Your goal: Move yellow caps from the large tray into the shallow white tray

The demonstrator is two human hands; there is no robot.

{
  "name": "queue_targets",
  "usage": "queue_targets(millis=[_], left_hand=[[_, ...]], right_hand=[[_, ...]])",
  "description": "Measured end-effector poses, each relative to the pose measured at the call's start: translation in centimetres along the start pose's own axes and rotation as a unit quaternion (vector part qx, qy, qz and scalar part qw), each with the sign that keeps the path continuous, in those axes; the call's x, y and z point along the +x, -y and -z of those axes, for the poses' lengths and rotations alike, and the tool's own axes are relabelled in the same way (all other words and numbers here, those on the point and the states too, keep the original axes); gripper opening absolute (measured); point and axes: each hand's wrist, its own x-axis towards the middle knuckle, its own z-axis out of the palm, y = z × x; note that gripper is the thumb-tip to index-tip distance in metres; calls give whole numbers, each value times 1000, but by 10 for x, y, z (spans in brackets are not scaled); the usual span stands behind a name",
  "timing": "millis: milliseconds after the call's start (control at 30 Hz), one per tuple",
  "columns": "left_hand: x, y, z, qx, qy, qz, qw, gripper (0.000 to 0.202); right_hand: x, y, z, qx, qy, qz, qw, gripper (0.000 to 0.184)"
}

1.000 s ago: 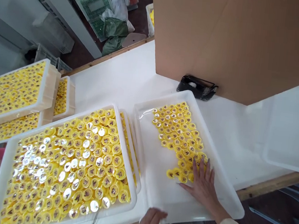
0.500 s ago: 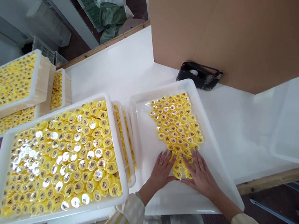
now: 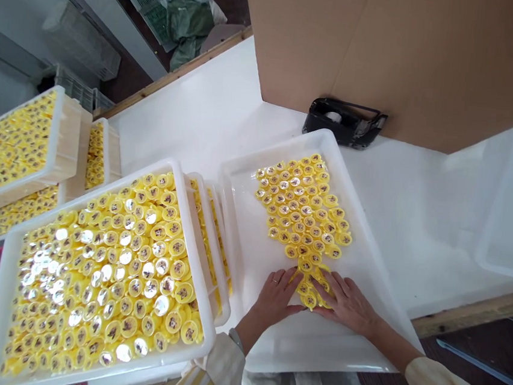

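One tall cardboard box (image 3: 388, 54) well beyond the fingers; a heaped white plastic tray (image 3: 0, 313) off to their left; beneath them, a second white tray (image 3: 314, 349), with yellow plastic caps (image 3: 302, 215) spread just ahead; left hand (image 3: 276, 300) and right hand (image 3: 348, 304) lying open, fingers spread and slightly curved, tips touching the lower end of the caps from either side, nothing gripped.

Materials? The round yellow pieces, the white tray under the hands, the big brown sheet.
The yellow pieces look like glossy moulded plastic: saturated colour, bright highlights. Their dark centres are too small to tell. The white tray looks like rigid opaque plastic, smooth with soft glare and moulded rounded corners. The brown sheet looks like plain cardboard: matte, with a fold line, though no corrugation shows.
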Motion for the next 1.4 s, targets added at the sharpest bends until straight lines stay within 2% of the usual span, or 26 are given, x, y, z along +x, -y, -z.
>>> queue_targets(millis=[233, 500, 700, 900, 1100, 1233, 1400], left_hand=[[-4, 0, -3, 1, 8, 16, 1000, 78], [-2, -5, 6, 41, 35, -15, 998, 71], [-12, -9, 10, 77, 44, 10, 996, 62], [-13, -15, 7, 96, 56, 32, 993, 60], [-14, -14, 9, 100, 53, 48, 992, 43], [-13, -14, 8, 103, 46, 56, 992, 41], [-10, -16, 3, 99, 40, 64, 992, 33]], right_hand=[[-5, 0, -1, -6, 31, -41, 999, 81], [2, 0, 1, -6, 50, 33, 998, 68], [8, 3, 0, 16, 54, 81, 995, 54], [20, 3, -3, 40, 58, 142, 987, 51], [20, 0, 3, 37, 67, 140, 987, 52], [20, 5, 4, 21, 74, 128, 989, 48], [22, 12, -2, 7, 61, 115, 991, 32]])
